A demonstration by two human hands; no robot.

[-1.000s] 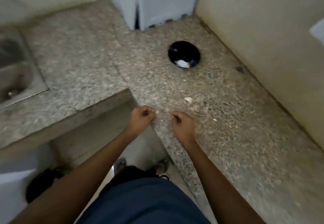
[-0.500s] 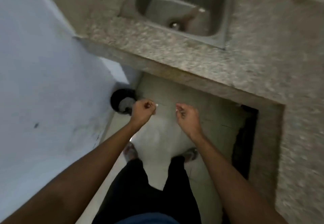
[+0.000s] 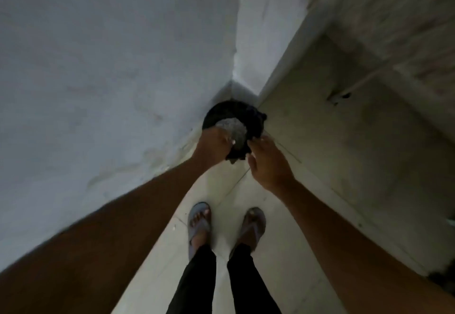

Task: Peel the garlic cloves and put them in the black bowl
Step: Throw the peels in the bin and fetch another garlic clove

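Observation:
I am facing a floor corner where a black bin (image 3: 257,119) lined with a dark bag stands, with grey waste (image 3: 231,126) inside. My left hand (image 3: 213,146) hovers over the bin's near rim, its fingers curled round a small pale garlic piece (image 3: 232,143). Just right of the bin's edge, my right hand (image 3: 269,163) has its fingers loosely spread towards the opening, and nothing shows in it. The black bowl and the counter's garlic are out of view.
A pale wall (image 3: 98,67) fills the left side. On the right rises the side of the counter (image 3: 369,129), with its stone top (image 3: 398,6) above. My feet in sandals (image 3: 199,222) stand on the light tiled floor (image 3: 283,252) close to the bin.
I have turned from the counter and bowl to the bin in the corner. Both hands moved forward over it. The right hand's pinch has loosened into spread fingers.

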